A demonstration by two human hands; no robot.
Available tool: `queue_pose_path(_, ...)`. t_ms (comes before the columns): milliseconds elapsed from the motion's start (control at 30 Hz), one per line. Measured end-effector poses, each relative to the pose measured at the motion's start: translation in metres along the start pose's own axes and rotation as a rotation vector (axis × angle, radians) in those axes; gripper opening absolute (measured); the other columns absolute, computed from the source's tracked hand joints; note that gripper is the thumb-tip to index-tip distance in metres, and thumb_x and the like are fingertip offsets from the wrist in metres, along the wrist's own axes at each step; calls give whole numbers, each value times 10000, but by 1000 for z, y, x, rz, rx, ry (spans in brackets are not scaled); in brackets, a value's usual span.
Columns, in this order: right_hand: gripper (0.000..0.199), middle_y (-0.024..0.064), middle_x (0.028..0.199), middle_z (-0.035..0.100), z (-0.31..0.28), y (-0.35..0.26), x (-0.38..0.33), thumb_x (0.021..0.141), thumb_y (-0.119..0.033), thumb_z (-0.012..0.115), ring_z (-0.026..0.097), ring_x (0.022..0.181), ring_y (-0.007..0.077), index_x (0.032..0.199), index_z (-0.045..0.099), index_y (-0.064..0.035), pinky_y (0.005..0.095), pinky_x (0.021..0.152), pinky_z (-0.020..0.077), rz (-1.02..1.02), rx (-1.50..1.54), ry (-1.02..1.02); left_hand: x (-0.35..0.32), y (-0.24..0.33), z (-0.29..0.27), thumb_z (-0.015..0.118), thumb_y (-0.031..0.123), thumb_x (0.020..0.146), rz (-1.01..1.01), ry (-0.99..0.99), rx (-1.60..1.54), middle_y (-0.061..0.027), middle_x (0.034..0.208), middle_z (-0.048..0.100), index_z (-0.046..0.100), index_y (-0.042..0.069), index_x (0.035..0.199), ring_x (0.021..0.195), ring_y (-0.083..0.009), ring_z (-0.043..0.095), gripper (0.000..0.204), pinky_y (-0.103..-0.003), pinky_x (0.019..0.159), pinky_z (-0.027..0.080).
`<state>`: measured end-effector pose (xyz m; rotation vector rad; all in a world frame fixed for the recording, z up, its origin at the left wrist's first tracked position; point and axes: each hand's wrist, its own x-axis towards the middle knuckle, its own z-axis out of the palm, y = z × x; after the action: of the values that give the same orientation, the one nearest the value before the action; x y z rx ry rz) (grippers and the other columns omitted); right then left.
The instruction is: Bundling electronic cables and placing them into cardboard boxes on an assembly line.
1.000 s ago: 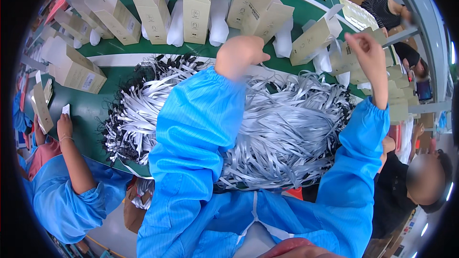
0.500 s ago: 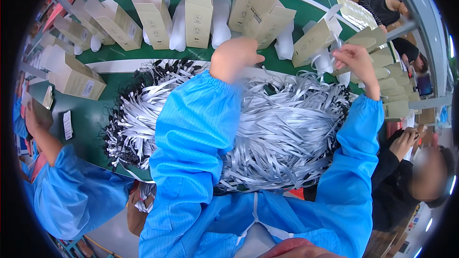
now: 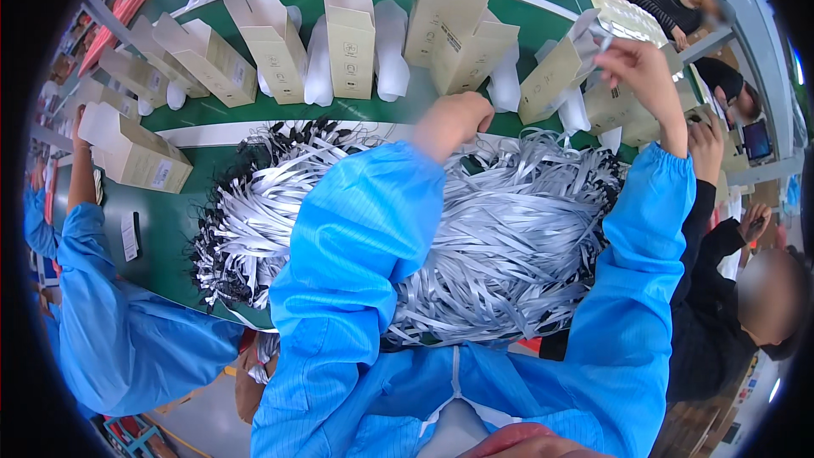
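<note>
Head view: left hand (image 3: 454,121) fisted, contents untellable, over the grey strap heap (image 3: 475,237); right hand (image 3: 640,68) pinches a strap end at an open carton (image 3: 555,76), far right, apparently for insertion.

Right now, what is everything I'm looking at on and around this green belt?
Strap pile: one big heap, silver-grey with black ends, middle of the belt.
Cartons: about a dozen, tan, open-topped, rowed along the far side.
White pouches: several, between the cartons.
Green belt: one, under everything.
Co-worker's sleeve: blue, left edge.
Seated person: dark clothes, right edge.
Left hand: closed fist above the pile.
Right hand: raised, pinching a small grey piece by a carton.
</note>
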<state>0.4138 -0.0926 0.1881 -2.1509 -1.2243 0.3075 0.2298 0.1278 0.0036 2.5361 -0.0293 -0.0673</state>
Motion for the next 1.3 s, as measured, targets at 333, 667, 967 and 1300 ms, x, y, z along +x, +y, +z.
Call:
queue_pose_path(333, 399, 72, 1041, 703, 75, -58, -48, 946, -263, 724, 667, 955, 135, 1250, 652, -14, 278, 858, 539, -33, 214, 38, -29, 31, -78, 682, 37, 812, 234, 318, -227, -112, 774, 693, 660, 42, 894, 716, -253, 681, 85, -372, 638, 518)
queue_pose_path(667, 240, 67, 983, 711, 192, -82, -50, 1006, -190, 654, 672, 915, 145, 1141, 675, 6, 304, 814, 550, -356, 743, -665, -115, 96, -160, 685, 17, 934, 426, 1580, -295, -145, 905, 749, 638, -26, 999, 776, -204, 720, 90, -302, 706, 577)
queue_pose_path(967, 340, 40, 784, 635, 8, -104, -50, 1006, -230, 579, 558, 676, 124, 1167, 663, 58, 257, 666, 485, -386, 1132, 637, -151, 63, -162, 699, 64, 919, -103, 446, -543, -55, 857, 714, 665, 29, 955, 804, -113, 658, 61, -254, 702, 508)
queue_pose_path(1300, 324, 3, 836, 369, -19, -116, -44, 1100, -205, 467, 374, 716, 96, 1301, 525, 43, 257, 669, 370, -323, 1579, -281, -6, 83, -33, 774, 163, 874, 644, -102, -613, -153, 1321, 648, 687, 73, 929, 1352, -280, 523, 137, -398, 990, 471)
